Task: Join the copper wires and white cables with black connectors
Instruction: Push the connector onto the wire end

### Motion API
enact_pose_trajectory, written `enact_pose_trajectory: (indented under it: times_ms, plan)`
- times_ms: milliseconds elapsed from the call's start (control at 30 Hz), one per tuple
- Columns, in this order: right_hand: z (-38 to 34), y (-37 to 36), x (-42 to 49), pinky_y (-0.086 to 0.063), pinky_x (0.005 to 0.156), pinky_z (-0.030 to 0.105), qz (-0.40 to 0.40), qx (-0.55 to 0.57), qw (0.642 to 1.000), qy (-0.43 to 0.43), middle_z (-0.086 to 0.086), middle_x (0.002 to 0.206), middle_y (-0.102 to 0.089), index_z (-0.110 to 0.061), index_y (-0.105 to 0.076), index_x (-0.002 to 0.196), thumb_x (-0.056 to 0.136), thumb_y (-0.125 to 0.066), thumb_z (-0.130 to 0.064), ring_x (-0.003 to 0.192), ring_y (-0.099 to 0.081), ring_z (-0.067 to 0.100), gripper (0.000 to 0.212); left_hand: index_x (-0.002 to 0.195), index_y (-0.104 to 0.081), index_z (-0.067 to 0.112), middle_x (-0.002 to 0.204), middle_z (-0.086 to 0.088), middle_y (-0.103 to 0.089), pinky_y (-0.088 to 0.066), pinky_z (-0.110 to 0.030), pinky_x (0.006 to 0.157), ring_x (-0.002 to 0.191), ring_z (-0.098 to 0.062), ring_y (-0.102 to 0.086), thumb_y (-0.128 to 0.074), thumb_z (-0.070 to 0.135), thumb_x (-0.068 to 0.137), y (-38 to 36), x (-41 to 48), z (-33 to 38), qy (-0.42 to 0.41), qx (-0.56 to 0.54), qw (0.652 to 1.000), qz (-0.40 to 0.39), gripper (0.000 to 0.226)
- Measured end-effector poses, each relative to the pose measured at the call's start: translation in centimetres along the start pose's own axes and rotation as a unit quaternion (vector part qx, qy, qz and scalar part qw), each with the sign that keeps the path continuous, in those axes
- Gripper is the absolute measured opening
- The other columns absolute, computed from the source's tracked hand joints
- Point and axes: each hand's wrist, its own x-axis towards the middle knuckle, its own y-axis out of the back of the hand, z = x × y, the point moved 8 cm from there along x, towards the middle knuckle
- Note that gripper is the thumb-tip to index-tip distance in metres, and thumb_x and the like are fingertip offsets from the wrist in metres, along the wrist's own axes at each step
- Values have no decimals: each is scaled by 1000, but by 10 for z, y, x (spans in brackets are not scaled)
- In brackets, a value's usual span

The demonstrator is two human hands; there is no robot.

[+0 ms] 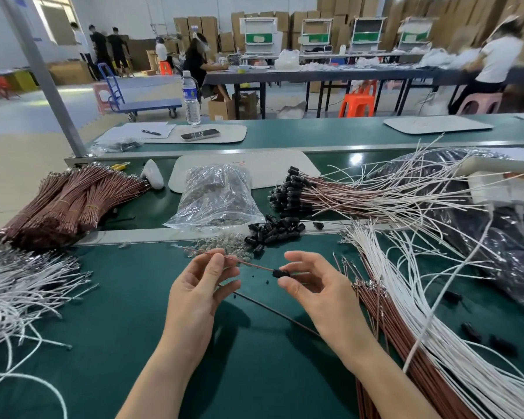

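Both bare hands hover over the green work mat (127,343). The left hand (198,293) pinches a thin copper-brown wire (245,263) between thumb and fingertips, and the wire runs to a small black cylindrical connector (281,273) gripped by the right hand (319,293), its other fingers loosely curled. A second thin wire (273,311) lies on the mat beneath the palms. Right of the right fingers fans a spread of white cables and brown wires (406,313); left of the left fingers, loose white cables (22,285). Just beyond the fingertips sits a heap of loose black connectors (274,231), then a clear plastic bag (217,196), bundled brown wires (70,201) far left, and joined wire assemblies (330,196) far right.
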Motion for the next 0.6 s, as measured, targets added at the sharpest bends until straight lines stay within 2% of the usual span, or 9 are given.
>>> enact_pose_trajectory:
  times_ms: [133,233,300,367,433,600]
  plan:
    - [4,4,5,-53,79,16,6,154,987,-34,1,105,-77,-32,-61,121,69,-86,-36,84,-70,9,58,89,-77,26,89,-6,-74,-58,-25,66,77,-16,-69,-71,38,81,-9,-5,2,-39,89,995,-36,16]
    - [3,11,6,-54,79,18,2,171,984,-42,3,106,-77,-34,-73,106,67,-85,-41,84,-70,13,42,91,-77,25,85,-3,-73,-55,-24,63,74,-14,-66,-71,41,82,-11,-7,4,-57,115,991,-43,19]
    - [1,13,6,-54,78,17,-13,133,990,-40,-1,104,-78,-34,-76,100,69,-83,-38,82,-70,12,32,91,-77,23,84,-3,-72,-55,-23,61,72,-14,-66,-72,42,82,-10,-7,5,-63,113,991,-34,22]
    - [1,14,6,-53,75,14,-24,59,997,-33,-5,97,-78,-35,-78,96,77,-82,-28,77,-70,7,21,88,-77,23,83,-3,-71,-55,-23,60,71,-13,-65,-73,44,81,-7,-6,6,-66,104,992,-18,22]
    - [3,11,5,-52,75,13,-37,-11,999,-31,-11,94,-78,-33,-78,96,84,-79,-16,80,-71,5,21,86,-76,24,83,-2,-71,-55,-24,60,71,-13,-65,-72,43,82,-6,-6,7,-67,101,993,-13,20]
    - [5,1,-2,-45,81,6,-70,-132,989,-14,-24,97,-74,-39,-73,107,92,-72,-21,93,-68,-5,23,86,-75,24,85,-1,-72,-57,-26,63,78,-13,-66,-69,41,85,-9,-9,9,-78,134,988,-22,18]
